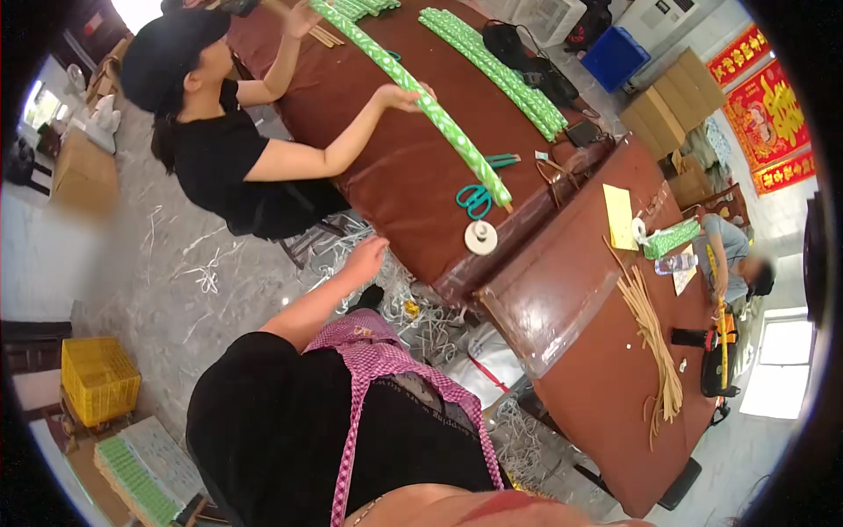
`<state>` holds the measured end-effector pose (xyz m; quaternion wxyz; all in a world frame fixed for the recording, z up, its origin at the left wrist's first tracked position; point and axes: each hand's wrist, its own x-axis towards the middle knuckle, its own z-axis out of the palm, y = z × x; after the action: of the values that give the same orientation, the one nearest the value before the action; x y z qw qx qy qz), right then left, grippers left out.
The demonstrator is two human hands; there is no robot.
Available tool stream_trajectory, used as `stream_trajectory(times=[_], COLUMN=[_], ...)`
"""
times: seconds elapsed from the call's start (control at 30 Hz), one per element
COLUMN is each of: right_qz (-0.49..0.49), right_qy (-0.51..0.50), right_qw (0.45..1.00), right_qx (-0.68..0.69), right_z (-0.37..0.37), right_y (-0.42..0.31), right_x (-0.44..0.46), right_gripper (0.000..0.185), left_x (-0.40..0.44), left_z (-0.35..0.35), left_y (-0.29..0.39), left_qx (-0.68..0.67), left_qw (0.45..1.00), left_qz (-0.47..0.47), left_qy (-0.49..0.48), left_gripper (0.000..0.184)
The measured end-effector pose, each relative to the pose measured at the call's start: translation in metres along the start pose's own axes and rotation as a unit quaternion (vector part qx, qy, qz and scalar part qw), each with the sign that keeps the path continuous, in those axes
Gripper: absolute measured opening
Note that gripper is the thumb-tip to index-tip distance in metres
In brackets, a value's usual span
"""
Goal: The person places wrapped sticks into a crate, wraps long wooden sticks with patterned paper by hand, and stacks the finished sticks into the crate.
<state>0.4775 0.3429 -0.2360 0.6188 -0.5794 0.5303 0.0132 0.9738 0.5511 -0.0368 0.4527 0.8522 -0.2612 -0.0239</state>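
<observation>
My left hand (364,259) is by the near edge of the brown-covered table (395,198), with its fingers partly stretched out and nothing visible in them. My right hand is out of view. Across the table corner, a co-worker in a black cap and shirt holds a long green tube with white dots (421,101) in both hands. A brown tip sticks out of the tube's near end. Close to that end lie teal-handled scissors (474,201) and a roll of whitish tape (480,237). Another teal-handled tool (502,161) rests just beyond.
More green tubes (496,75) lie farther along the table. A second brown tabletop (597,351) holds tan strips (650,338), a yellow sheet (620,215) and a bottle (676,263); another person bends beside it. Paper shreds (421,321) litter the floor. A yellow crate (101,379) stands left.
</observation>
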Motion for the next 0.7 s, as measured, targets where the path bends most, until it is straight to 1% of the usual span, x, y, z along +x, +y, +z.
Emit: stream_trajectory(times=[0.03, 0.07, 0.1, 0.13, 0.17, 0.2, 0.23, 0.27, 0.33, 0.37, 0.43, 0.47, 0.5, 0.53, 0.6, 0.63, 0.7], right_qz=[-0.038, -0.034, -0.024, -0.007, -0.091, -0.107, -0.126, -0.118, -0.082, -0.075, -0.139, -0.134, -0.138, -0.144, -0.150, -0.159, -0.157], right_qy=[0.023, -0.014, -0.050, -0.039, -0.031, -0.038, -0.045, -0.030, -0.043, -0.028, -0.027, -0.015, -0.003, 0.007, 0.024, 0.032, 0.039], right_qw=[0.997, 0.984, 0.958, 0.960, 0.984, 0.983, 0.983, 0.985, 0.991, 0.993, 0.985, 0.987, 0.990, 0.990, 0.987, 0.984, 0.984], right_qx=[-0.057, -0.172, -0.282, -0.277, -0.152, -0.141, -0.129, -0.124, -0.096, -0.090, -0.096, -0.090, -0.040, 0.009, 0.044, 0.072, 0.077], right_z=[0.020, 0.041, 0.066, 0.097, 0.127, 0.141, 0.150, 0.156, 0.160, 0.159, 0.157, 0.158, 0.159, 0.160, 0.162, 0.162, 0.158], right_y=[0.011, -0.030, -0.097, -0.192, -0.271, -0.299, -0.317, -0.330, -0.348, -0.358, -0.377, -0.388, -0.402, -0.415, -0.430, -0.438, -0.467], right_x=[0.023, 0.021, 0.010, -0.033, -0.069, -0.067, -0.062, -0.055, -0.045, -0.041, -0.037, -0.040, -0.044, -0.047, -0.045, -0.044, -0.041], right_gripper=[0.033, 0.032, 0.031, 0.031, 0.027, 0.025, 0.023, 0.023, 0.022, 0.022, 0.022, 0.022, 0.021, 0.020, 0.020, 0.020, 0.020], left_x=[0.032, 0.058, 0.084, 0.106, 0.126, 0.143, 0.157, 0.170, 0.186, 0.190, 0.195, 0.195, 0.195, 0.195, 0.197, 0.196, 0.195], left_z=[-0.005, -0.008, -0.008, -0.006, -0.011, -0.009, -0.009, -0.007, -0.001, 0.003, 0.007, 0.010, 0.013, 0.015, 0.019, 0.021, 0.023], left_y=[0.000, -0.005, -0.016, -0.027, -0.027, -0.035, -0.043, -0.050, -0.061, -0.062, -0.058, -0.055, -0.053, -0.052, -0.050, -0.051, -0.047], left_qx=[0.012, 0.023, 0.036, 0.047, 0.063, 0.076, 0.090, 0.080, 0.093, 0.084, 0.139, 0.152, 0.147, 0.158, 0.174, 0.172, 0.184], left_qw=[0.999, 0.998, 0.994, 0.989, 0.991, 0.990, 0.988, 0.988, 0.990, 0.990, 0.984, 0.983, 0.983, 0.982, 0.981, 0.981, 0.979], left_qz=[0.033, 0.066, 0.099, 0.133, 0.114, 0.114, 0.117, 0.125, 0.100, 0.108, 0.104, 0.093, 0.102, 0.085, 0.055, 0.061, 0.047], left_qy=[0.006, 0.008, 0.033, 0.053, 0.036, 0.042, 0.051, 0.038, 0.041, 0.028, 0.048, 0.046, 0.038, 0.050, 0.070, 0.064, 0.075], left_gripper=[0.016, 0.015, 0.013, 0.011, 0.010, 0.010, 0.010, 0.010, 0.015, 0.015, 0.019, 0.021, 0.021, 0.020, 0.018, 0.018, 0.017])
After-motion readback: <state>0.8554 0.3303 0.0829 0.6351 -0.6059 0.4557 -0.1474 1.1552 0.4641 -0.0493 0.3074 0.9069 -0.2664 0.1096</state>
